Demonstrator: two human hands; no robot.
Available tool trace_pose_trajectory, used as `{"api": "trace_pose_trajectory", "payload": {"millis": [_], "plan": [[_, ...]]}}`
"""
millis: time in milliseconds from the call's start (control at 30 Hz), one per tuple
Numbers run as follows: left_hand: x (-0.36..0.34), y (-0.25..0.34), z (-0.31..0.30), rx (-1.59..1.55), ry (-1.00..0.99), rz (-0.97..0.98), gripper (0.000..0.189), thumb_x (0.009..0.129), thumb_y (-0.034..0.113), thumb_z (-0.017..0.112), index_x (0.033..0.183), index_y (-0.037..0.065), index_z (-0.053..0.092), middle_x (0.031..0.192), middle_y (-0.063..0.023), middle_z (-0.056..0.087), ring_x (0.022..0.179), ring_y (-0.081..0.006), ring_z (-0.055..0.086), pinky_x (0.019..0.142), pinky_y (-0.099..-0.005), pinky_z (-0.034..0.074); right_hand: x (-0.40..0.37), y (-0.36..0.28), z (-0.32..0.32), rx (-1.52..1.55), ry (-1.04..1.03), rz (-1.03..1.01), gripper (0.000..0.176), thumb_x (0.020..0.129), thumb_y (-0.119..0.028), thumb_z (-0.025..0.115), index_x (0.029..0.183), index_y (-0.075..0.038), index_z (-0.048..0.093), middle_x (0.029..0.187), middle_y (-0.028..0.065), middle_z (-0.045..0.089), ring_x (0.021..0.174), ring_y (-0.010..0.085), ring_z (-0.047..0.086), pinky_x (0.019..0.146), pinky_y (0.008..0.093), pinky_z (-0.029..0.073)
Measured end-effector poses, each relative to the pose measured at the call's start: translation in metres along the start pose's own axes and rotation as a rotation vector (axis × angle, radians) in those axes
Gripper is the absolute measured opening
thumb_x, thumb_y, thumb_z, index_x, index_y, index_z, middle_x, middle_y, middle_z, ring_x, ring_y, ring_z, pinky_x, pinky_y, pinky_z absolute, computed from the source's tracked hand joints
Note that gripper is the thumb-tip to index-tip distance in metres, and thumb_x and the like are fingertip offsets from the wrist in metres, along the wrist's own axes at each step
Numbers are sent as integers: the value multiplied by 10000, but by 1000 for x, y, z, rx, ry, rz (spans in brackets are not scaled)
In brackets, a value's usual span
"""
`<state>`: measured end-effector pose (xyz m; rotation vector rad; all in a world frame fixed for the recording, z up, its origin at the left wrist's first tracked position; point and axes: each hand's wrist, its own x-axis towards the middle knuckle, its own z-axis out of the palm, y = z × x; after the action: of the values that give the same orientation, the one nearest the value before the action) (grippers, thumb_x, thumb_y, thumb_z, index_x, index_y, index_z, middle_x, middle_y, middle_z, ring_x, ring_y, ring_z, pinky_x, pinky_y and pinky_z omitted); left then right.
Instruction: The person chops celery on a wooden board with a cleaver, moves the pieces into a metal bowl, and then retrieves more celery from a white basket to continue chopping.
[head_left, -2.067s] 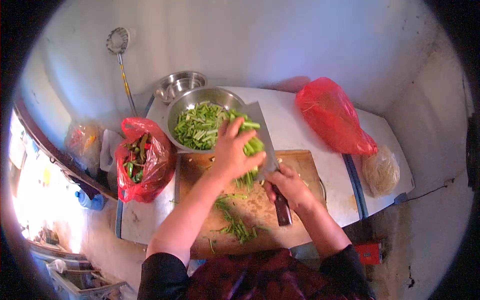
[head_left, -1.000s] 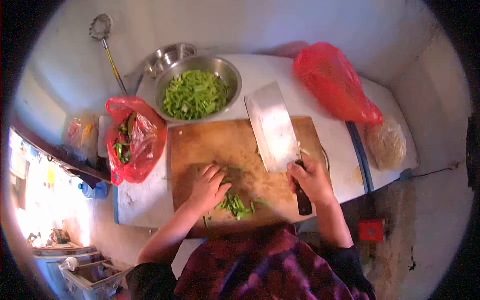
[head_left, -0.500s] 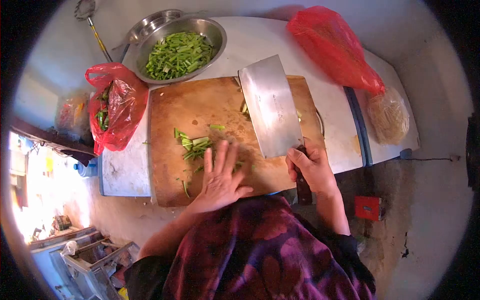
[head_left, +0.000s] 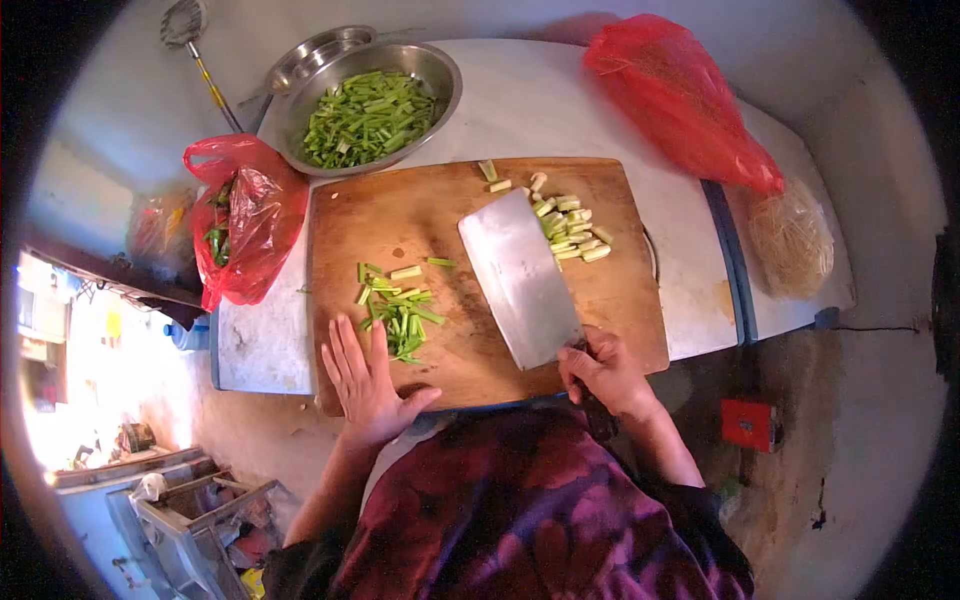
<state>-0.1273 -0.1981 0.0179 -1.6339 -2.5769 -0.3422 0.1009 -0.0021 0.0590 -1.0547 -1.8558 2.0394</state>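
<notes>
A wooden cutting board (head_left: pixel 610 320) lies on the white counter. My right hand (head_left: pixel 603 374) grips the handle of a broad steel cleaver (head_left: pixel 520 278), whose blade lies flat over the board's middle. My left hand (head_left: pixel 366 381) rests flat and open at the board's near left edge, just below a small heap of cut green stalks (head_left: pixel 393 305). Pale stalk pieces (head_left: pixel 566 222) lie on the board to the right of the blade. A steel bowl (head_left: pixel 443 60) behind the board holds chopped greens (head_left: pixel 368 115).
A red bag with peppers (head_left: pixel 245 215) sits left of the board. Another red bag (head_left: pixel 680 95) and a clear bag of noodles (head_left: pixel 792 238) lie at the right. A second steel bowl (head_left: pixel 305 55) and a skimmer ladle (head_left: pixel 195 45) are at the back left.
My left hand slid left and back to the board's near edge, uncovering the green heap. The cleaver moved toward me, exposing pale stalk pieces at the board's far right.
</notes>
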Motion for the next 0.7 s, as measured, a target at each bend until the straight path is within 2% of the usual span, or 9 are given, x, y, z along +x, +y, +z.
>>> {"api": "trace_pose_trajectory", "payload": {"millis": [133, 233, 267, 367, 400, 500, 533, 633, 700], "plan": [[9, 1, 12, -125, 18, -155, 1113, 678, 637, 628, 1428, -14, 125, 1448, -352, 17, 1342, -498, 76, 1064, -595, 63, 9, 13, 13, -18, -12, 91, 150, 917, -174, 540, 900, -25, 520, 567, 3, 524, 448, 91, 496, 432, 242, 384], [32, -2, 23, -110, 58, -129, 1109, 686, 696, 572, 1417, -21, 147, 1444, -353, 32, 1341, -504, 60, 1052, -606, 76, 11, 16, 18, -43, 2, 89, 152, 916, -176, 536, 891, -27, 520, 572, 5, 523, 452, 91, 494, 432, 240, 377], [41, -1, 21, -162, 185, -105, 956, 717, 624, 603, 1365, -10, 301, 1425, -321, 170, 1312, -490, 169, 1049, -583, 132, 11, 15, 18, -73, 3, 77, 140, 915, -168, 533, 889, -31, 521, 579, 9, 521, 454, 90, 487, 433, 238, 371], [63, -20, 20, -259, 238, -1, 669, 745, 471, 654, 1210, 13, 508, 1327, -243, 382, 1232, -435, 318, 1024, -539, 219, 11, 17, 20, -55, 25, 74, 123, 911, -152, 530, 873, -35, 524, 584, 14, 519, 460, 92, 485, 438, 239, 371], [76, -19, 15, -231, 331, 43, 352, 751, 307, 666, 988, 49, 632, 1114, -136, 535, 1084, -331, 438, 945, -473, 306, 10, 18, 21, -30, 35, 79, 122, 910, -148, 530, 866, -34, 526, 583, 15, 519, 462, 93, 487, 440, 239, 374], [101, -31, 22, -121, 103, 93, 219, 746, 214, 657, 921, 82, 653, 993, -68, 552, 1001, -270, 464, 871, -435, 334, 9, 12, 25, -18, 59, 102, 123, 908, -138, 531, 850, -29, 527, 586, 15, 523, 471, 97, 499, 447, 241, 385], [108, -29, 22, -79, 116, 114, 155, 746, 178, 652, 886, 110, 661, 919, -45, 547, 932, -244, 479, 832, -408, 337, 8, 9, 25, -24, 62, 90, 123, 909, -137, 532, 852, -29, 526, 589, 15, 524, 472, 96, 499, 450, 241, 389], [126, -23, 12, 36, -58, 171, 174, 735, 154, 658, 904, 117, 663, 930, -59, 563, 929, -246, 495, 830, -400, 342, 0, 5, 23, 3, 91, 53, 119, 911, -135, 535, 859, -29, 523, 598, 14, 527, 476, 94, 498, 455, 239, 396], [135, -19, 20, -45, -25, 241, 251, 722, 164, 675, 965, 109, 642, 944, -64, 567, 943, -259, 499, 821, -411, 361, -7, 4, 20, 78, 129, 6, 110, 913, -132, 536, 868, -32, 522, 607, 13, 527, 478, 89, 492, 454, 235, 394]]}}
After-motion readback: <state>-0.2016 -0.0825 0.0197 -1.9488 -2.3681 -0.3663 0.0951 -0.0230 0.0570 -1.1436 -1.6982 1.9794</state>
